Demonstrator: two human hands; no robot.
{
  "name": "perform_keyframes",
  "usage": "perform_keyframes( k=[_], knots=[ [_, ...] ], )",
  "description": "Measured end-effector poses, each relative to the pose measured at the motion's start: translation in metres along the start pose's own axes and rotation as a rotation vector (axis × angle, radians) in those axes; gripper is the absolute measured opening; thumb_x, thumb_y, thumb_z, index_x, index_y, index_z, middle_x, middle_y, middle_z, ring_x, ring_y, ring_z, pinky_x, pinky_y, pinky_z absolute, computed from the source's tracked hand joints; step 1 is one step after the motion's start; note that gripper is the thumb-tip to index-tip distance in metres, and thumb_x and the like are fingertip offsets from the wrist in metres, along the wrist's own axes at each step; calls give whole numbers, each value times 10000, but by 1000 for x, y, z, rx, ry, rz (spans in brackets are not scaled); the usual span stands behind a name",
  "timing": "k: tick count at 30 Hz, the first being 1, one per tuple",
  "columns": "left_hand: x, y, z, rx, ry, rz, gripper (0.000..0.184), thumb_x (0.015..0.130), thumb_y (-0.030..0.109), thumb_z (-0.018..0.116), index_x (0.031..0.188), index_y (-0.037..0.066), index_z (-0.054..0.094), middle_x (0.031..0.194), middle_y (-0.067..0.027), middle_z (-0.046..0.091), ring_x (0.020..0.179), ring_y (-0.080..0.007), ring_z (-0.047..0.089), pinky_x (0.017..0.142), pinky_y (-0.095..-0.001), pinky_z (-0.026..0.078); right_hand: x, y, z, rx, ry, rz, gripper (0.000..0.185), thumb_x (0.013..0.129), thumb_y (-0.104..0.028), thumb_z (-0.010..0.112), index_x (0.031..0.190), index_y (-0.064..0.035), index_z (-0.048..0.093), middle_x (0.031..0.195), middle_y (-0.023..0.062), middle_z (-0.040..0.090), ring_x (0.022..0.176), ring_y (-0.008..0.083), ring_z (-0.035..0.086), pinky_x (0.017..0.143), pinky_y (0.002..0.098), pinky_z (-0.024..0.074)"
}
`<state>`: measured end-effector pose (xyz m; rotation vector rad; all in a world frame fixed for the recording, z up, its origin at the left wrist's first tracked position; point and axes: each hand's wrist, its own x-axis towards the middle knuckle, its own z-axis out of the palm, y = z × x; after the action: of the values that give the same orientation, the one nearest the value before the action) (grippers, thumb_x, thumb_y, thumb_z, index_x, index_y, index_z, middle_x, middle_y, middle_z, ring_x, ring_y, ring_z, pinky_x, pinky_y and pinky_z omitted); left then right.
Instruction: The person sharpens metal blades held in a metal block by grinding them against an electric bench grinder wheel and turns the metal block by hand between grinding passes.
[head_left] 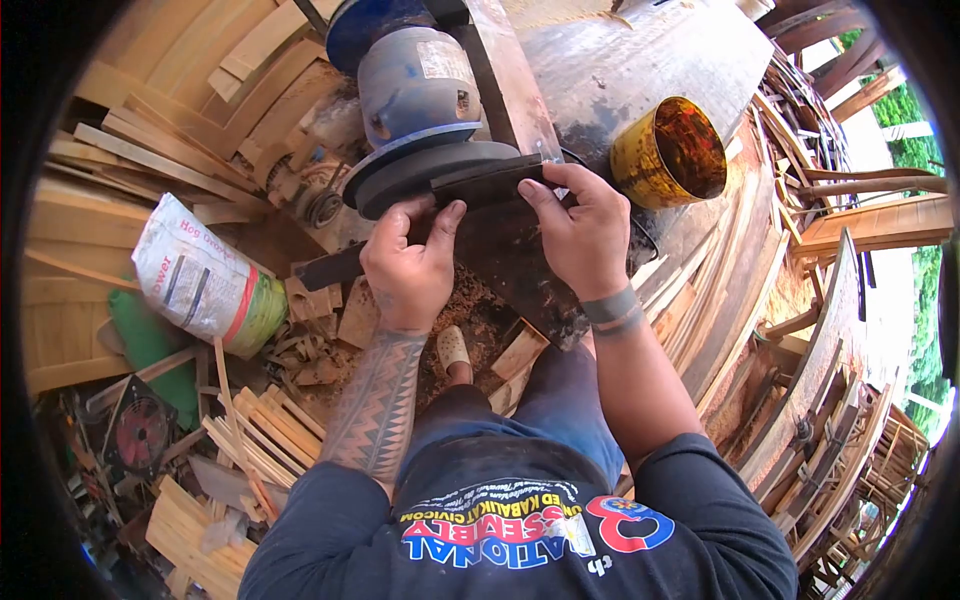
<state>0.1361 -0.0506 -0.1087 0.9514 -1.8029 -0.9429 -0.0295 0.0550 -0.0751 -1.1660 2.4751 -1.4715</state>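
Observation:
A dark, flat, narrow bar, perhaps a metal blade, lies along the rim of a grey grinding wheel. The wheel sits on the front of a blue-grey bench grinder. My right hand grips the bar's right end between thumb and fingers. At the bar's left end, my left hand is closed in a pinch, its thumb pointing up just below the wheel. Whether the bar actually touches the wheel, I cannot tell.
A yellow, stained open can stands on the bench right of the grinder. To the left leans a white and green sack. Wood strips are stacked at the right, with offcuts and shavings on the floor. A dark arm juts out left of my left hand.

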Motion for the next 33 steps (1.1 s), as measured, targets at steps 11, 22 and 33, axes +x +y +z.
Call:
perform_keyframes(
  k=[11, 22, 33],
  knots=[
    [-1, 1, 16, 6, 20, 68, 297, 921, 202, 924, 1040, -28, 779, 949, -182, 810, 832, -274, 795, 780, -382, 621, 3, 8, -10, 11, 4, 33, 245, 922, -143, 883, 1100, 13, 820, 827, 113, 795, 691, 118, 698, 683, 295, 562],
    [-1, 14, 28, 12, -4, 82, 273, 923, 191, 919, 1023, -21, 780, 934, -176, 800, 798, -272, 779, 751, -378, 610, 7, 14, -22, 64, 7, 82, 265, 920, -168, 856, 1104, 17, 809, 948, 199, 797, 779, 297, 781, 744, 373, 597],
    [0, 22, 43, 24, 6, 153, 254, 933, 186, 904, 1030, -18, 788, 921, -169, 796, 771, -274, 768, 717, -374, 601, 10, 24, -34, 51, 22, 107, 289, 925, -178, 864, 1123, 25, 808, 965, 202, 807, 823, 263, 793, 788, 360, 605]
  ],
)
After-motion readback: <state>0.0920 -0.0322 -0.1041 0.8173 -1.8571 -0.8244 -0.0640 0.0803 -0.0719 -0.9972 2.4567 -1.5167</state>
